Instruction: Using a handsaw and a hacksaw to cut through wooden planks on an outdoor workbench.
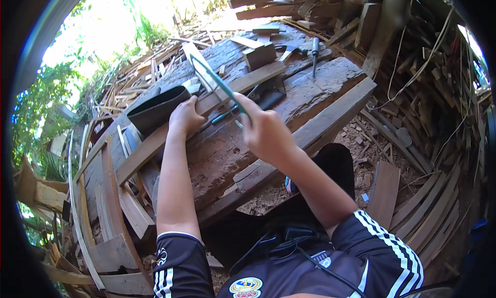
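Note:
My right hand (266, 135) is closed round the handle of a saw with a teal frame (213, 73), slightly blurred. The saw lies across a long wooden strip (243, 82) on the workbench. My left hand (186, 116) is bent over the same strip, its fingers curled on the wood and holding it to the bench. Beside that hand stands a dark, hollow, curved piece (155, 109) whose kind I cannot make out. A black object (271, 95), partly hidden by the strip, lies just beyond my right hand.
The bench is a rough, thick wooden slab (212, 161). A wooden block (259, 56), a hammer (292, 51) and a screwdriver-like tool (315, 52) lie at its far side. Stacked planks (429, 91) rise on the right. Loose boards (111, 194) crowd the left; offcuts litter the ground.

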A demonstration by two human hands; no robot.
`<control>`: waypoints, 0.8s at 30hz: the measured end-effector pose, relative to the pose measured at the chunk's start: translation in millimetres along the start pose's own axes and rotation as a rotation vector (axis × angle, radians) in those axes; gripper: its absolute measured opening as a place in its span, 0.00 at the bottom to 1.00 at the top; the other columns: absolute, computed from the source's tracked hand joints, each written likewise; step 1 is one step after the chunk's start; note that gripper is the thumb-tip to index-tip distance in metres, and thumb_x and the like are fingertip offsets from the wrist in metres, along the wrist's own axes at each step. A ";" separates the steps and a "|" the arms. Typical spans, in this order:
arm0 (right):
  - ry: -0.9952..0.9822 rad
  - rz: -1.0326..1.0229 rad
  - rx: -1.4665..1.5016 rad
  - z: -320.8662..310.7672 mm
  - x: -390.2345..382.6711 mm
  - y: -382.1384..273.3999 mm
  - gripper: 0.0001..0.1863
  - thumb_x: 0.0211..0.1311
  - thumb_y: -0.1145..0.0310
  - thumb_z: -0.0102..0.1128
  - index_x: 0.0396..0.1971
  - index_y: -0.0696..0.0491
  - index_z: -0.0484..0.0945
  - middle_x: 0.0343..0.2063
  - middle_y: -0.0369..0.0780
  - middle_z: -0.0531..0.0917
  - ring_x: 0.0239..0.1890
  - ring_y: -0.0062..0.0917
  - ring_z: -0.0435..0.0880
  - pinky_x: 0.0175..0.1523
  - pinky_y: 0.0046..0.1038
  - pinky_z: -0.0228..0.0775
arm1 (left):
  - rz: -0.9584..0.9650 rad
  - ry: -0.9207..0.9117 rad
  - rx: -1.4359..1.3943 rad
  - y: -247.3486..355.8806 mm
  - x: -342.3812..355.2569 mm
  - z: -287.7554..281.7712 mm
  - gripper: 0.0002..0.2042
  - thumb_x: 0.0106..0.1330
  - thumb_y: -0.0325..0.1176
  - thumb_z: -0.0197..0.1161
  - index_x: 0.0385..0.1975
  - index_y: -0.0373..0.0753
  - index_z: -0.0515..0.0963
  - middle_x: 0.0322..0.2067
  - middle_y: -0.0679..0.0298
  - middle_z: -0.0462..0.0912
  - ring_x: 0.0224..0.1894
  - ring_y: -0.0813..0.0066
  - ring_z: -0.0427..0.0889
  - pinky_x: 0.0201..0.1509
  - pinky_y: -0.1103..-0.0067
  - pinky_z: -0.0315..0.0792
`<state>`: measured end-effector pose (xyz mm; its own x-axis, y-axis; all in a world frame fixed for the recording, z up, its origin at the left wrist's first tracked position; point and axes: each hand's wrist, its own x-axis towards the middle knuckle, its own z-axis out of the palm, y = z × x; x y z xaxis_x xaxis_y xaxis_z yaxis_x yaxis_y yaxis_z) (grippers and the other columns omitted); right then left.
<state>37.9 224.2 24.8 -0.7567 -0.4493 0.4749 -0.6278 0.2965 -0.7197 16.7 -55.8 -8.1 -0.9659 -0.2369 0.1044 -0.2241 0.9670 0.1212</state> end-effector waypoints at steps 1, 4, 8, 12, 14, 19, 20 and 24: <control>0.025 -0.010 -0.029 16.9 19.8 14.1 0.24 0.66 0.76 0.54 0.63 0.57 0.72 0.26 0.60 0.82 0.30 0.51 0.86 0.34 0.45 0.77 | 0.002 0.003 -0.006 6.5 2.2 0.3 0.29 0.49 0.40 0.69 0.54 0.38 0.76 0.50 0.50 0.84 0.56 0.55 0.81 0.60 0.66 0.75; 0.023 -0.011 -0.083 36.6 52.5 16.1 0.24 0.66 0.74 0.53 0.63 0.59 0.72 0.26 0.62 0.81 0.31 0.53 0.85 0.36 0.48 0.77 | -0.036 -0.023 -0.001 14.6 -3.1 -2.9 0.31 0.48 0.41 0.70 0.56 0.40 0.76 0.51 0.51 0.84 0.56 0.56 0.81 0.60 0.66 0.75; -0.053 -0.007 -0.045 13.5 10.0 -5.8 0.25 0.66 0.76 0.54 0.64 0.59 0.70 0.23 0.59 0.82 0.29 0.51 0.85 0.33 0.44 0.76 | -0.068 -0.051 -0.002 7.6 -9.4 -11.8 0.31 0.48 0.42 0.69 0.56 0.41 0.77 0.50 0.51 0.85 0.56 0.55 0.81 0.60 0.65 0.76; 0.020 -0.089 0.027 -3.9 -46.5 -6.3 0.25 0.67 0.77 0.54 0.64 0.57 0.70 0.21 0.59 0.80 0.25 0.51 0.84 0.29 0.43 0.73 | -0.081 -0.001 0.013 3.6 -7.9 -20.2 0.29 0.48 0.41 0.69 0.54 0.39 0.77 0.49 0.50 0.85 0.55 0.55 0.82 0.58 0.65 0.76; 0.004 -0.009 0.046 -3.7 -23.4 -11.0 0.23 0.68 0.73 0.51 0.62 0.61 0.71 0.23 0.59 0.81 0.28 0.54 0.84 0.34 0.49 0.76 | -0.018 0.023 0.011 7.1 -5.2 -13.8 0.27 0.49 0.41 0.69 0.52 0.39 0.77 0.49 0.49 0.85 0.54 0.54 0.83 0.58 0.64 0.77; 0.187 -0.210 -0.031 40.0 73.0 46.6 0.24 0.68 0.75 0.54 0.64 0.56 0.72 0.23 0.59 0.80 0.26 0.54 0.82 0.29 0.44 0.72 | -0.041 -0.056 -0.025 22.0 4.5 -3.1 0.32 0.48 0.44 0.71 0.56 0.39 0.76 0.50 0.50 0.84 0.56 0.56 0.82 0.60 0.65 0.76; 0.176 -0.231 -0.023 40.3 67.5 33.0 0.24 0.68 0.75 0.54 0.64 0.56 0.72 0.23 0.59 0.80 0.26 0.54 0.82 0.29 0.44 0.72 | -0.052 -0.024 -0.035 13.9 -4.8 -0.3 0.32 0.47 0.43 0.70 0.55 0.39 0.77 0.50 0.50 0.84 0.56 0.56 0.82 0.60 0.66 0.76; -0.065 -0.021 0.022 2.5 -25.9 -7.7 0.28 0.65 0.78 0.54 0.66 0.58 0.68 0.24 0.60 0.81 0.30 0.54 0.84 0.36 0.50 0.74 | -0.090 -0.005 -0.038 6.1 -20.9 -17.4 0.29 0.47 0.42 0.70 0.53 0.39 0.78 0.50 0.51 0.85 0.54 0.56 0.83 0.58 0.66 0.77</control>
<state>62.8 231.5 16.8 -0.7297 -0.5093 0.4562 -0.6385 0.2688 -0.7212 37.8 -46.6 7.7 -0.9426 -0.3225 0.0868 -0.3054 0.9374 0.1673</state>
